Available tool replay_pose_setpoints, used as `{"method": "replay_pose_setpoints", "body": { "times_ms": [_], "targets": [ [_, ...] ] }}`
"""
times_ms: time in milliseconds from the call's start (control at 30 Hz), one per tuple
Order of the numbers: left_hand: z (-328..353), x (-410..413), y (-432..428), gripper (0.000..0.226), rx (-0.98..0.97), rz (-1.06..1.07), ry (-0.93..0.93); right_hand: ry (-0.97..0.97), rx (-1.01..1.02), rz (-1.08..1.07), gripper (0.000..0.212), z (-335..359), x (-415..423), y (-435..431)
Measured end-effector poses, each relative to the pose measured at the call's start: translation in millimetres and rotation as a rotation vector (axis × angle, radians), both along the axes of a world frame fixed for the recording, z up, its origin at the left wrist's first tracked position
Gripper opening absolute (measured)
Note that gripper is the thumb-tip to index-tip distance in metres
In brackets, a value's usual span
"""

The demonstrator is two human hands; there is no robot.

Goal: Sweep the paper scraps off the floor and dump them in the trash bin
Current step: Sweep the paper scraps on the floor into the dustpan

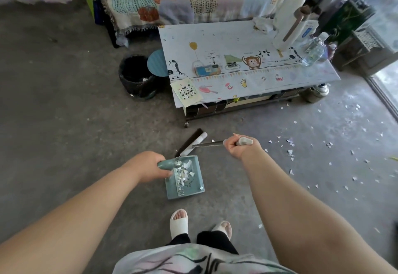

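One wide-angle head cam, faces fwd & down at floor from standing height.

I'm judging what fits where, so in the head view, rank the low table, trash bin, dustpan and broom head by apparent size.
1. low table, by far the largest.
2. trash bin and dustpan look about alike; the dustpan is nearer the camera, so I won't rank them.
3. broom head, smallest.
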State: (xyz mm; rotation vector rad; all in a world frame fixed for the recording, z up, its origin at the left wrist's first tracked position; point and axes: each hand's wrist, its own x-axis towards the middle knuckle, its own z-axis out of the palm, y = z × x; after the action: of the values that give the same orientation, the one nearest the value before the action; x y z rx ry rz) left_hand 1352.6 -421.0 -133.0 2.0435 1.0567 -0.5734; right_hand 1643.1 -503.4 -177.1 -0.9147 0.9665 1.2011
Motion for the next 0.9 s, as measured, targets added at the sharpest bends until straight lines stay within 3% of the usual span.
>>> {"method": "replay_pose_setpoints", "body": {
  "times_ms": [200, 600, 900],
  "targets": [
    [1, 13, -5, 0.026, -0.011, -0.047, 0.014, -0.077, -0.063, -0.080, 0.018, 3, 32, -30],
    [6, 47, -17, 0.027, 0.020, 0.002, -0.035, -0.339, -0.156, 0.092, 0.022, 33, 44, -63],
    [4, 94, -30, 0.025, 0.053, -0.067, 0.000, -0.199, 0.049, 0.041, 0.026, 39, 88, -100]
  ]
}}
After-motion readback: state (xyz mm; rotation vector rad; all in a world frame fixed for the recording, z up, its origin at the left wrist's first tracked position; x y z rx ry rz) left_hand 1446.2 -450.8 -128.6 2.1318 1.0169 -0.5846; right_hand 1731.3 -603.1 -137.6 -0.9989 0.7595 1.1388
